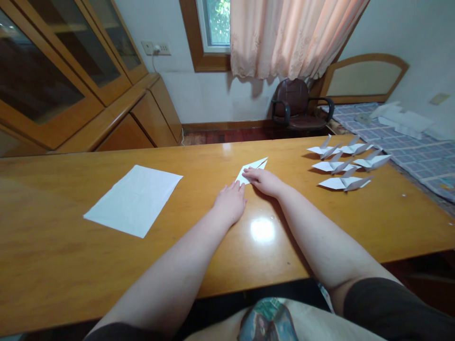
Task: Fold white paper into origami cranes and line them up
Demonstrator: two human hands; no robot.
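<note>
White folded paper [255, 164], right hand [265, 181] on it, left hand [232, 201] at its edge, fingers [253, 173] outstretched

A bedroom in a home. Beyond the right hand [261, 179] are 1 chair [295, 99] and a curtain [284, 38]; farther right, 1 bed [401, 142]; leftward, a cabinet [106, 111].

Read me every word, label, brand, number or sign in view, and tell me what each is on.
No text can be read anywhere in this view.
Folded paper, flat sheet and paper birds: no writing shows.
Wall sockets: any marking is too small to read.
Colored picture at the bottom edge: no readable words.
</note>
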